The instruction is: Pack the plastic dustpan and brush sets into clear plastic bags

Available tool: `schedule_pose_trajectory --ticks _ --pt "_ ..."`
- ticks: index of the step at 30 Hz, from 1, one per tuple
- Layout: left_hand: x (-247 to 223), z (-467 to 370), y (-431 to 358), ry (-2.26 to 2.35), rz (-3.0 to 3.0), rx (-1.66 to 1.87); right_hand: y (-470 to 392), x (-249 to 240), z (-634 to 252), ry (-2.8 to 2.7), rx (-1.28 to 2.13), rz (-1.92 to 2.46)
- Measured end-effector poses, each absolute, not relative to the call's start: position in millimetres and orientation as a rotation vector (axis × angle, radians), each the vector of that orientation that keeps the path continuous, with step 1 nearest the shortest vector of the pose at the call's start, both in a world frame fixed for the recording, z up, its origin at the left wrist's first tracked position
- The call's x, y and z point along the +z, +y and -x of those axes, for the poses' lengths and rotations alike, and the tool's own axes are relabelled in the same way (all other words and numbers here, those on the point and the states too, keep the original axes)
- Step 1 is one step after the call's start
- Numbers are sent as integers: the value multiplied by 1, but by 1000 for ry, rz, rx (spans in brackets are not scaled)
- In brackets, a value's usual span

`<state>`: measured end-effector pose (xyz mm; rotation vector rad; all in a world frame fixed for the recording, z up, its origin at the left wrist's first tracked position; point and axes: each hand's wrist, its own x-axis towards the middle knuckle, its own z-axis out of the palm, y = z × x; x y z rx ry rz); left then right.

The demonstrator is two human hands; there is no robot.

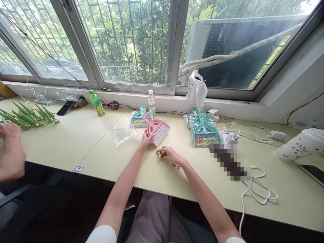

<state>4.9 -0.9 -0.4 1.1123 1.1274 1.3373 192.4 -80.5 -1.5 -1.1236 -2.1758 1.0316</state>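
Note:
My left hand [146, 140] grips a pink mini dustpan [152, 125] by its lower left edge, tilted up off the table. A small brush with white bristles [161, 134] sits in the pan. Close by on the right, my right hand [170, 155] is low over the table, its fingers closed on a printed label card [176, 166]. Most of that card is hidden; a red part shows below the hand and a yellow-green bit at the fingertips. Behind the pink pan lies a teal dustpan set [140, 122] with a label. A clear plastic bag [124, 133] lies to the left.
Several teal dustpan sets [205, 130] are stacked at right. A water bottle [151, 103] and green bottle [96, 103] stand near the window. White cables [263, 194], a cup [300, 144] and a phone [312, 173] lie right. Another person's hand [11, 152] is at far left.

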Motion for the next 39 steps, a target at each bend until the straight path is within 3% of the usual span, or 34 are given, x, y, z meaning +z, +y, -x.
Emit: schedule_pose_trajectory --ticks 5,14,25,39 --pt "0 -6 -3 1129 -1152 1345 -87 12 -190 -2225 824 1214" --pt "-5 -19 -7 954 -1065 1223 -62 14 -217 -1594 550 1355" --pt "12 -30 -26 623 -1270 959 -57 9 -233 -1803 117 1756" --pt "14 -32 -25 626 -1292 1128 -49 -4 -235 -1266 505 1452"
